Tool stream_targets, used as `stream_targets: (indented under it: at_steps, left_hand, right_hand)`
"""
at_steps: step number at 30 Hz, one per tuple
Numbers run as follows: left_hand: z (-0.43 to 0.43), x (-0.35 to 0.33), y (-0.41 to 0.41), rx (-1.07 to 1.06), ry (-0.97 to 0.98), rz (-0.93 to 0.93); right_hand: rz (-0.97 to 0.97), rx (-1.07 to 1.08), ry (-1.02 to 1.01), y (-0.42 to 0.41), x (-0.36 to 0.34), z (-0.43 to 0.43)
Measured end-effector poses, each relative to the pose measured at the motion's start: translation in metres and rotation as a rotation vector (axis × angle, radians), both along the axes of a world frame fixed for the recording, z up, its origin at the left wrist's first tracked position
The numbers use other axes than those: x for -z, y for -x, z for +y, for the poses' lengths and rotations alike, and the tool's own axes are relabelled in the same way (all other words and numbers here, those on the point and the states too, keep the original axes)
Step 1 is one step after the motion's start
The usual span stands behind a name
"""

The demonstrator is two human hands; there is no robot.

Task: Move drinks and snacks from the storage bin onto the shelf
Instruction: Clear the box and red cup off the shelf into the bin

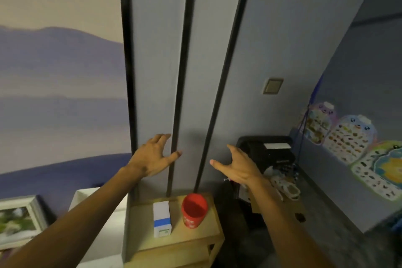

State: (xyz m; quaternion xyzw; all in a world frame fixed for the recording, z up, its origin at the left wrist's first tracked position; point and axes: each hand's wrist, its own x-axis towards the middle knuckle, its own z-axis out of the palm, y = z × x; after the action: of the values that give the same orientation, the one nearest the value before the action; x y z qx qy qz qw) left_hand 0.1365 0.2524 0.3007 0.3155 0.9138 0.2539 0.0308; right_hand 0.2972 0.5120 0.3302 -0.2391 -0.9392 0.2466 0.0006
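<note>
A grey panelled wall point(156, 72) split by black vertical strips fills the head view, with a mountain mural point(61, 72) to its left and a light switch point(273, 86) to the right. Below it stands a wooden shelf point(195, 237). On the shelf's top board a white and blue carton point(162, 217) stands upright, and a red cylindrical container point(194, 210) stands just beside it on the right, the two not touching. Both arms reach forward above the shelf. The left hand point(152, 156) and the right hand point(237, 166) are held apart, fingers spread, gripping nothing, well above the carton and container. A framed picture point(19, 220) sits low on the left, a black device point(267, 152) on the right, and colourful charts point(350, 137) hang on the side wall.
</note>
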Motion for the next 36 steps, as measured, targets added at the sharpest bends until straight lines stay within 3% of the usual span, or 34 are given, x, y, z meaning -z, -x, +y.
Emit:
stream_targets:
  at_steps: [11, 18, 25, 30, 36]
  left_hand:
    - [0.013, 0.126, -0.004, -0.268, 0.059, -0.201]
    - [0.047, 0.264, -0.007, -0.452, 0.106, -0.246]
    - [0.056, 0.422, -0.011, -0.518, 0.129, -0.326]
    - [0.061, 0.457, -0.022, -0.508, 0.073, -0.331]
    - [0.057, 0.423, -0.021, -0.479, -0.023, -0.279]
  right_hand:
    - [-0.161, -0.233, 0.014, 0.078, 0.120, 0.015]
    - [-0.239, -0.305, 0.001, 0.115, 0.269, 0.027]
    - [-0.157, -0.254, -0.039, 0.106, 0.407, 0.033]
    - [-0.090, -0.226, 0.046, 0.102, 0.422, 0.025]
    - [-0.053, -0.219, 0.006, 0.102, 0.386, 0.026]
